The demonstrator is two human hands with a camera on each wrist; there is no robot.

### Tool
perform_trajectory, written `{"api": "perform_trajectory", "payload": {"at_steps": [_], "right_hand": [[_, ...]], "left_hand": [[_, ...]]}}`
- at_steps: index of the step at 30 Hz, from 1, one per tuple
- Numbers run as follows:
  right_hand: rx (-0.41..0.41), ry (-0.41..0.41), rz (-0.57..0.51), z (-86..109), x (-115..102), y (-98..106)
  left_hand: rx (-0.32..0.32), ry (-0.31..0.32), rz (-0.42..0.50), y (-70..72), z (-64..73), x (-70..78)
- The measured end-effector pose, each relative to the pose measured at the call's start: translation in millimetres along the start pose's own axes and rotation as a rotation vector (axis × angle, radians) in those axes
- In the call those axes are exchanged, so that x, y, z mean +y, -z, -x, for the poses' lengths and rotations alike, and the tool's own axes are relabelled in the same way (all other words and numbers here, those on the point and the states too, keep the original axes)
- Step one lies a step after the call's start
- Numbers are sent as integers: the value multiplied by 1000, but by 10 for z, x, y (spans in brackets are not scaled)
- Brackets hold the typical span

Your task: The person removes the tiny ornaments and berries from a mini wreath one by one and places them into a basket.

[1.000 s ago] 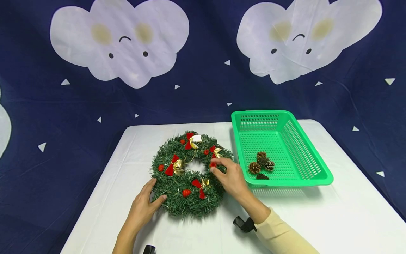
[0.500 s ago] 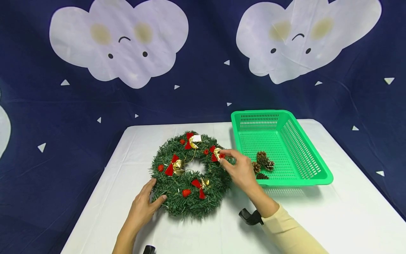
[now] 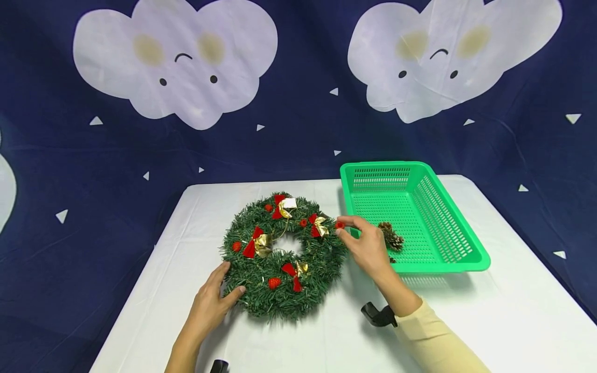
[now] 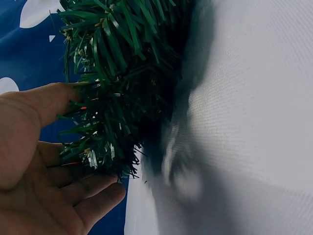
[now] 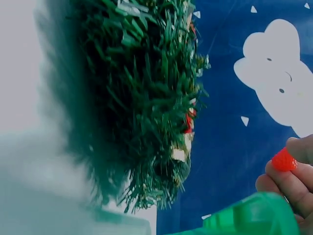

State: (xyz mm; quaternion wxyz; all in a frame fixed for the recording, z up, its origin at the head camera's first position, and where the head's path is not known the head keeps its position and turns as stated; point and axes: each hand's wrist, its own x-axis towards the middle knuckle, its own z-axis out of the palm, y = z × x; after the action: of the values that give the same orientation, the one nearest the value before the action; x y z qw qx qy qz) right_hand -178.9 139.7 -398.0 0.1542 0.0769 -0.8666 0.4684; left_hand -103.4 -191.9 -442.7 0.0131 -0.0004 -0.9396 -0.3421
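Note:
A green Christmas wreath (image 3: 280, 303) with red-and-gold bows (image 3: 257, 243) and several red berries (image 3: 274, 283) lies on the white table. My left hand (image 3: 210, 303) holds the wreath's near left edge. In the left wrist view its thumb (image 4: 54, 100) and fingers (image 4: 100, 196) lie on either side of the greenery. Between thumb and fingertips, my right hand (image 3: 370, 248) pinches a small red decorative berry (image 5: 283, 160). That hand is above the gap between the wreath's right side and the green basket (image 3: 448, 207), apart from the greenery.
Several pine cones (image 3: 391, 235) lie in the basket's near left corner, partly hidden by my right hand. A dark blue backdrop (image 3: 298, 145) with white clouds hangs behind the white table (image 3: 298, 352). Black wrist mounts (image 3: 379, 315) sit below both hands.
My right hand has moved right and slightly away from me with the red berry, from above the wreath's right side toward the basket. The left hand and the wreath have stayed put.

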Motion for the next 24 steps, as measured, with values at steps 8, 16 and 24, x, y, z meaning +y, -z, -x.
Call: {"api": "perform_trajectory", "payload": {"at_steps": [8,16,24], "right_hand": [[28,10,41,-36,71,85],[36,10,79,-88,145,168],[26,-17,111,-128,253,241]], "left_hand": [[2,-2,2,-8,-9,-3],[-4,9,3,-8,-2,-5],[-6,12,2,-10,-5,-4]]}}
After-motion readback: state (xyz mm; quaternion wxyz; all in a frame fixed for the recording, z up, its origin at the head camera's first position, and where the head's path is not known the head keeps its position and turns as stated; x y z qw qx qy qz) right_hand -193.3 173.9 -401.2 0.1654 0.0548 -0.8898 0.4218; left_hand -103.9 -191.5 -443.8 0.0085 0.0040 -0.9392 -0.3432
